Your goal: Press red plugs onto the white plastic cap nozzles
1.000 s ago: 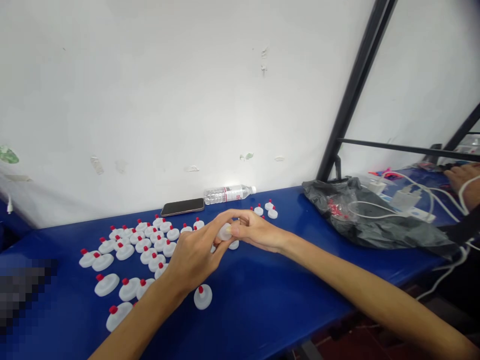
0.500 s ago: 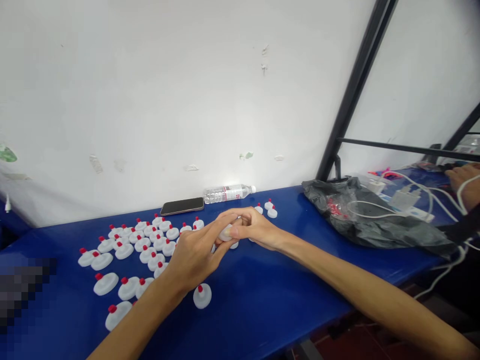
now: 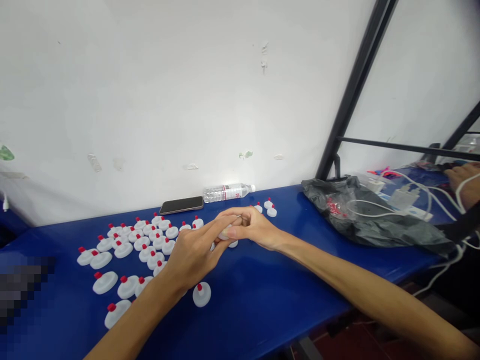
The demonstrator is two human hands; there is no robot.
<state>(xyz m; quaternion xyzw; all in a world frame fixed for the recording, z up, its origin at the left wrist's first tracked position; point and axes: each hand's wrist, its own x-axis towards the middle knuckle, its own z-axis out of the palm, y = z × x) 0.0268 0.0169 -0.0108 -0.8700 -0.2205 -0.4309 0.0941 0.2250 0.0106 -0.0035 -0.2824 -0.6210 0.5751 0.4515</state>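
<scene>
Together my left hand (image 3: 198,245) and my right hand (image 3: 250,226) grip a small white plastic piece (image 3: 226,233) above the blue table. Fingers cover most of it, so whether it carries a red tip is hidden. It resembles the round white bottles with red caps (image 3: 141,243) that stand in a loose cluster left of my hands. One such white bottle (image 3: 202,295) is by itself below my left wrist. A few more small white bottles (image 3: 272,211) are just beyond my right hand.
A phone (image 3: 182,205) and a lying clear water bottle (image 3: 228,192) are against the wall. To the right are a black plastic bag (image 3: 360,225), white cables, a charger (image 3: 405,196) and a black metal frame (image 3: 348,100). Another person's hand (image 3: 463,180) shows at the far right.
Both hands stay around the white piece in nearly the same pose. The whole view has shifted very slightly.
</scene>
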